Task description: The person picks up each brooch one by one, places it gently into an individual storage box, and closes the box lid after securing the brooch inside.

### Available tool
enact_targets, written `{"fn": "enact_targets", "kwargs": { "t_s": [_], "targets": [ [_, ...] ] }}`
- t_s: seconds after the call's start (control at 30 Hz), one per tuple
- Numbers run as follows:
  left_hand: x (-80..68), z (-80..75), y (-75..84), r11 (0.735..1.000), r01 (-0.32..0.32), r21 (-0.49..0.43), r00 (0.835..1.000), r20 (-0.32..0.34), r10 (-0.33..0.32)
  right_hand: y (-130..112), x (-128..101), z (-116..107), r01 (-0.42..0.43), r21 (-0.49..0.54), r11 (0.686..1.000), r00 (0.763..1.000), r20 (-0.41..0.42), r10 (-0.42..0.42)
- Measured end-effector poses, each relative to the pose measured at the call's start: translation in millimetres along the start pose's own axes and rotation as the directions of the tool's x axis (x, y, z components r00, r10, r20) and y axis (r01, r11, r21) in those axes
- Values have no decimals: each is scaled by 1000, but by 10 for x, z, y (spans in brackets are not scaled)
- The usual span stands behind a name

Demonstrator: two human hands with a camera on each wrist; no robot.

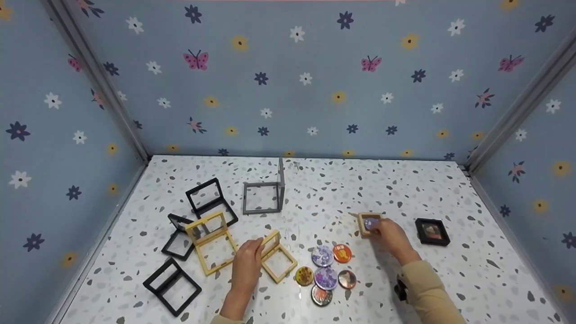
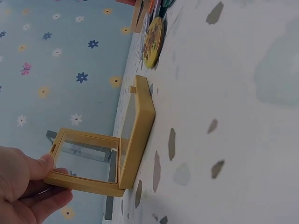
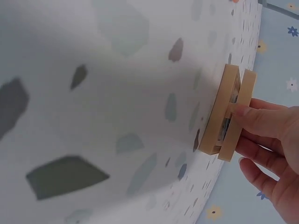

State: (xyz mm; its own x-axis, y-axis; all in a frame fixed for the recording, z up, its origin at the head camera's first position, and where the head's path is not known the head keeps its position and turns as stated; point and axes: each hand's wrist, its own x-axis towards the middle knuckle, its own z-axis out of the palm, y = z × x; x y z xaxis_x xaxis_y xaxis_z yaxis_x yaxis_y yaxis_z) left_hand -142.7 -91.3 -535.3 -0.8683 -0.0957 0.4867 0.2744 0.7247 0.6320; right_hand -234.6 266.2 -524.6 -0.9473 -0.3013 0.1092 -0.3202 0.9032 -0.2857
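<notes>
Presently, one hinged frame is held by each of the hands, which are set well apart above the tabletop (image 1: 315,193). With twelve o'clock taken toward the flowered wall (image 1: 288,108), the small yellow frame (image 1: 279,263) is found at three o'clock from the left hand (image 1: 245,265), and the corner of its raised leaf is pinched between thumb and fingers. The leaf is hinged along a line from eight to two, and the base is laid out toward five.

The tan frame (image 3: 219,112) is gripped by thumb and fingers of the right hand (image 1: 395,239), from which it is placed at ten o'clock; that hand is clearly the nearer one. No long axis can be made out, since its outline looks roughly square. Its upper half is held close over the lower, with a gap seen between them, and a purple disc (image 1: 370,223) is enclosed.

Between the hands, round badges are clustered: the sunflower badge (image 1: 304,276) is nearer the left, the orange badge (image 1: 342,253) nearer the right. A closed black frame (image 1: 433,231) is set at three o'clock from the right hand.
</notes>
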Motion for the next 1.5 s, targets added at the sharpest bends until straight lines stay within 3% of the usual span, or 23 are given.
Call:
{"fn": "enact_targets", "kwargs": {
  "t_s": [0.53, 1.23, 1.5],
  "targets": [
    [-31, -2, 27, 1000, -23, 0, 1000, -10, 23, 249, -177, -106, -79, 17, 997, 997, -21, 79],
    [-52, -20, 25, 1000, -1, -21, 1000, 6, 2, 439, -330, -193, -154, 54, 987, 988, 34, 152],
    [-49, -15, 30, 1000, -10, -23, 1000, 10, 11, 484, -354, -200, -107, 24, 994, 994, 0, 107]
  ]
}}
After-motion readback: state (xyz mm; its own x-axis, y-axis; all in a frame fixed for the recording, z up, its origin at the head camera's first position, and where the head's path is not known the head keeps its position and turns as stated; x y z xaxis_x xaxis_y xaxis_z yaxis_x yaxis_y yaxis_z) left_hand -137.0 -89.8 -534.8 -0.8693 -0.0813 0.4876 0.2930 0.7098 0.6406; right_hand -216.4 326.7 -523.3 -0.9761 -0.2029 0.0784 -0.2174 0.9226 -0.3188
